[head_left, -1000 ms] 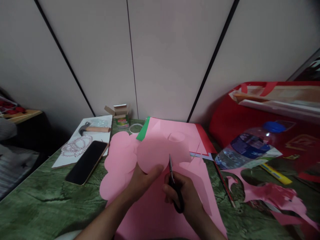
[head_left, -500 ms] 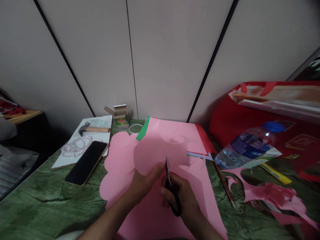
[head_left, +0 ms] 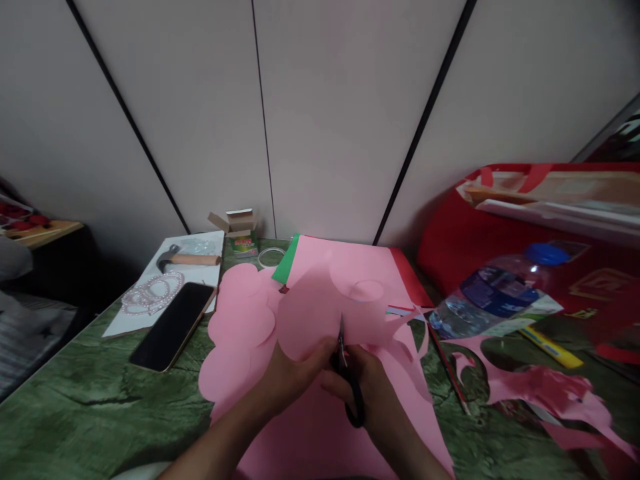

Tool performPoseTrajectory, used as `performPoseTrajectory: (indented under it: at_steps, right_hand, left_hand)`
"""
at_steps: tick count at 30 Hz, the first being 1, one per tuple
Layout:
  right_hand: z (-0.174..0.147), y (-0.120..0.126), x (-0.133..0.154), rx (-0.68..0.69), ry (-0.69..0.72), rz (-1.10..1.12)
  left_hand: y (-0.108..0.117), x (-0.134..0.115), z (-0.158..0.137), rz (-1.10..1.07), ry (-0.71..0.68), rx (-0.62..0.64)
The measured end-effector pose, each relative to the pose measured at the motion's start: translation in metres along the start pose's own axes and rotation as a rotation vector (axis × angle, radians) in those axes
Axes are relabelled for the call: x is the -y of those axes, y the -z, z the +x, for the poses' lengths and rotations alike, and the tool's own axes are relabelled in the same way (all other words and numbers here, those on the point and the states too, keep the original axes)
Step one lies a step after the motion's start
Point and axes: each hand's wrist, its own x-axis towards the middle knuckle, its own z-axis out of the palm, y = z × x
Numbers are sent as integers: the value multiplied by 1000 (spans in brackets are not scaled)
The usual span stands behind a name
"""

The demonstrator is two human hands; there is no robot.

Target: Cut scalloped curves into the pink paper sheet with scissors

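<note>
My right hand (head_left: pixel 367 383) is closed around the black handles of a pair of scissors (head_left: pixel 354 393), whose blades point away from me and lie against a piece of pink paper (head_left: pixel 315 310). With thumb on top, my left hand (head_left: pixel 295 373) grips the near edge of that same paper, just left of the blades. Its fingers are hidden beneath the sheet. A thin curled strip hangs at the paper's right side. Below both hands lies a large pink sheet (head_left: pixel 320 433). Rounded pink paper cutouts (head_left: pixel 230 367) overlap to the left.
On the left are a phone (head_left: pixel 173 327), a hammer (head_left: pixel 193 259) and beaded strands (head_left: pixel 153 293) on a white board. A small open box (head_left: pixel 243 240) stands behind. To the right are a water bottle (head_left: pixel 493 293), a pencil (head_left: pixel 450 370), a yellow cutter (head_left: pixel 553 348), pink scraps (head_left: pixel 545 390) and a red bag (head_left: pixel 450 233).
The held pink paper has shifted right and turned, and a curled strip now shows at its right. The scissors have moved slightly right with my right hand; my left hand has followed.
</note>
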Motion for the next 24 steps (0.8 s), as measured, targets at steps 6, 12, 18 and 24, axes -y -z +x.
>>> performPoseTrajectory:
  at_steps: [6, 12, 18, 24]
  right_hand:
    - [0, -1, -1, -10, -5, 10]
    - [0, -1, 0, -19, -16, -43]
    - [0, -2, 0, -36, -29, -28]
    - [0, -1, -6, -45, -33, -39]
  left_hand:
    - [-3, -6, -3, -3, 26, -59]
    - [-6, -8, -5, -33, 33, -84]
    - [-5, -9, -4, -31, 31, -68]
    - [-5, -8, -4, -8, 44, -52]
